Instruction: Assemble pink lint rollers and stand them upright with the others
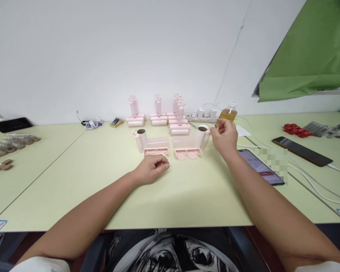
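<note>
My left hand (152, 169) rests on the pale green table with its fingers curled, just in front of a pink tray (156, 152); what it holds, if anything, is hidden. My right hand (224, 136) is raised at the right with fingers pinched, beside a pink tube (205, 140) and a white roll (200, 136); whatever is in the pinch is too small to name. A second pink tray (187, 153) with two round parts lies between the hands. On the left stand another white roll (142, 139) and a pink tube (138, 141). Clear pinkish sheets lie behind the trays.
Several pink holders (179, 128) with upright tubes line the wall. A bottle of yellow liquid (229, 112) is behind my right hand. A lit phone (260, 168), a dark phone (302, 151), cables and red items (297, 130) lie right. Wrapped items (13, 143) lie far left.
</note>
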`<state>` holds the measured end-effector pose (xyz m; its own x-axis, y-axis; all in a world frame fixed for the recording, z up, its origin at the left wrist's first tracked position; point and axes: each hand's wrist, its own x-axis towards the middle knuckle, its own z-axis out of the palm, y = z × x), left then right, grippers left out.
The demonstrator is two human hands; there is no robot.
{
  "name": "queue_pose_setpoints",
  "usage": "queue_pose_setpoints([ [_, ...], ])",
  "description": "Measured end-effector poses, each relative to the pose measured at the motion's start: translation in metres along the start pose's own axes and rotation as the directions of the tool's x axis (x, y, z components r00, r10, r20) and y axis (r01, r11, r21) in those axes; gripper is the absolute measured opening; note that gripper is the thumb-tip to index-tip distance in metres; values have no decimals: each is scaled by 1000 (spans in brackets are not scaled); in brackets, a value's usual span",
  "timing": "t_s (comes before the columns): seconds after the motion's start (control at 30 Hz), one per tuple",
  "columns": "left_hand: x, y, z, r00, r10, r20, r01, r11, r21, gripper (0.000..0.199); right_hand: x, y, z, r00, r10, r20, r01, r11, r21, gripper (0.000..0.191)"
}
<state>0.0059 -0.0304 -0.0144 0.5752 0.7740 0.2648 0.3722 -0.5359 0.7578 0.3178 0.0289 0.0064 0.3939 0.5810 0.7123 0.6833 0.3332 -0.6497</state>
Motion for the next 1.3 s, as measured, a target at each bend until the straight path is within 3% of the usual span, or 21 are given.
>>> queue_pose_setpoints([
  [0.13,0,0,0,1000,-6,7,6,1000,-9,17,-2,1,2,998,-60,-4,59,991,-120,32],
  [0.27,0,1,-1,1000,-4,4,4,1000,-3,17,-7,4,9,975,-192,109,216,936,-279,25],
  [0.5,0,2,-1,1000,-14,11,14,1000,5,18,-13,1,20,954,-198,225,279,862,-423,22],
  [0.7,0,4,-1,1000,-6,10,6,1000,-1,18,-14,1,24,955,-215,204,285,855,-434,15],
  [0.97,1,4,-1,1000,6,12,-6,1000,3,18,-14,7,28,956,-190,223,264,887,-379,23],
  [1.07,0,3,-2,1000,11,14,-11,1000,3,18,-12,-1,25,953,-212,216,279,891,-358,21],
  [1.2,0,1,-1,1000,5,1,-5,1000,-22,23,-12,-29,10,943,-277,184,324,891,-319,27],
  [1.3,0,0,2,999,-40,-18,37,985,-167,35,-27,-58,-3,914,-347,208,395,876,-276,29],
])
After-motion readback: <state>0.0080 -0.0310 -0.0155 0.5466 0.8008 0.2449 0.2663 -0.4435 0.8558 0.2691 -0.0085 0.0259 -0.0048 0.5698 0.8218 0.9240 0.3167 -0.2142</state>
